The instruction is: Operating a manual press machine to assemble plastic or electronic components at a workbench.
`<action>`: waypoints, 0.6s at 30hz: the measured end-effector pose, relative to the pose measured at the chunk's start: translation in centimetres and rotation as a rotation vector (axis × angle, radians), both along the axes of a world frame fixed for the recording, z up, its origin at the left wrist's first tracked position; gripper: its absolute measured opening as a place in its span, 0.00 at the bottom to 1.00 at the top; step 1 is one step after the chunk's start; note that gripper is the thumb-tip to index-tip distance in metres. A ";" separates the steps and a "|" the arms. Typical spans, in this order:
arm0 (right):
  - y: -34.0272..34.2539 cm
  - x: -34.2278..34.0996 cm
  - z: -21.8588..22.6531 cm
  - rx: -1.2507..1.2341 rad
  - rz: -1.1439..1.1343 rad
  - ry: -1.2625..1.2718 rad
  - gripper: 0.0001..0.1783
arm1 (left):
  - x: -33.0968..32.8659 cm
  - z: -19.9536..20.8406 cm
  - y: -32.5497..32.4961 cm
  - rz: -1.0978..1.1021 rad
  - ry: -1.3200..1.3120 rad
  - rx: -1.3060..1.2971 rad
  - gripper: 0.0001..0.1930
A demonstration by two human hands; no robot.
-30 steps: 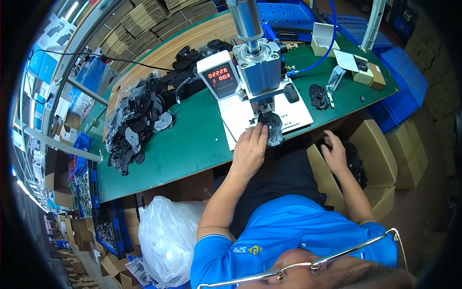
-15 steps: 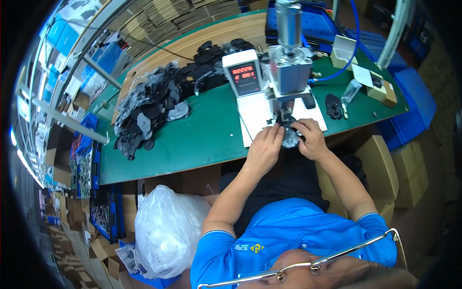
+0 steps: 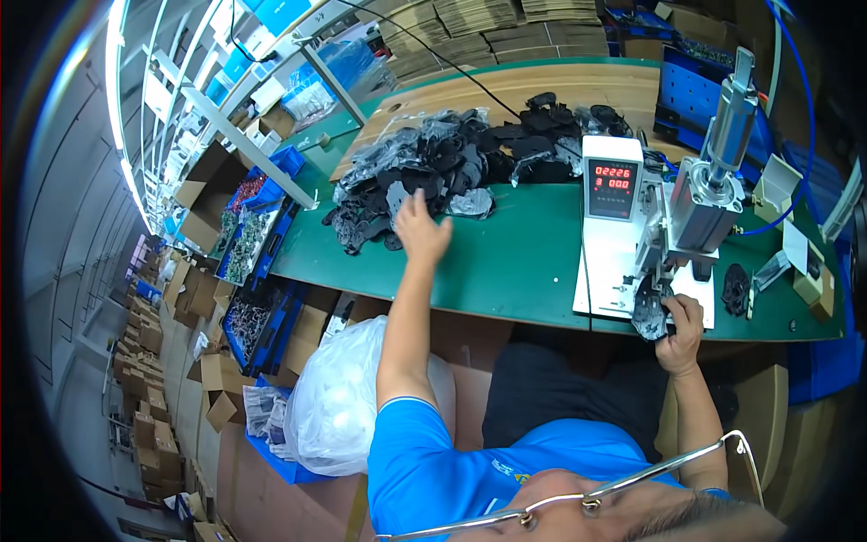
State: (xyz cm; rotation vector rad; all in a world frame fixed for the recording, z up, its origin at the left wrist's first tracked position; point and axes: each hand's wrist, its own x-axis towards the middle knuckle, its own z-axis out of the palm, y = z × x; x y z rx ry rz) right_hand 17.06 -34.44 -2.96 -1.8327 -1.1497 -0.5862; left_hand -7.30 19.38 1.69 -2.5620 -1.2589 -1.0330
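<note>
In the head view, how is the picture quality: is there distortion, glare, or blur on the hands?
Head view: strong fisheye bending, so the green table edge curves, with dark corners; a bright light strip glares at the upper left; the left hand near the pile of black parts looks slightly soft; the right hand at the press machine is sharper.

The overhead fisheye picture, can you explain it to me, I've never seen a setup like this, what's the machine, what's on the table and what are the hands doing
The camera sits on the worker's head, looking down, so edges bend. On the green table stands a small white press with a metal cylinder and a red-digit counter box. A heap of black plastic parts lies to the left. The left hand reaches out at that heap's edge. The right hand holds a black part at the press's base. A white plastic bag hangs below the table.
</note>
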 end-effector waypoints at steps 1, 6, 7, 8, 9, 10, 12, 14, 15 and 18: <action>0.1 0.0 0.0 -0.004 0.005 0.011 0.27 | -0.8 0.6 2.2 0.113 0.040 -0.045 0.58; -0.1 0.2 -0.3 -0.012 -0.026 -0.005 0.28 | 0.8 2.9 6.2 0.190 0.214 -0.318 0.60; 0.0 0.1 -0.1 -0.011 -0.031 -0.008 0.28 | 1.2 2.9 6.6 0.185 0.211 -0.317 0.60; 0.1 0.1 0.0 -0.010 -0.031 -0.011 0.28 | 1.6 2.9 7.1 0.145 0.317 -0.245 0.59; 0.1 0.0 0.1 -0.010 -0.026 -0.011 0.27 | 1.6 2.7 7.5 0.111 0.424 -0.174 0.58; 0.2 0.0 0.2 -0.012 -0.024 -0.012 0.27 | 1.8 2.5 7.9 0.104 0.494 -0.184 0.58; 0.4 -0.2 0.1 -0.011 -0.032 0.000 0.27 | 2.1 2.3 8.6 0.133 0.532 -0.178 0.58; 0.5 -0.1 0.2 -0.008 -0.020 0.000 0.27 | 1.8 2.2 8.7 0.163 0.564 -0.135 0.56; 0.3 -0.1 0.2 -0.011 -0.025 0.000 0.27 | 2.4 2.3 8.2 0.152 0.565 -0.138 0.56; 0.1 0.0 -0.2 -0.024 -0.053 -0.019 0.27 | 4.3 3.6 6.1 0.166 0.564 -0.222 0.53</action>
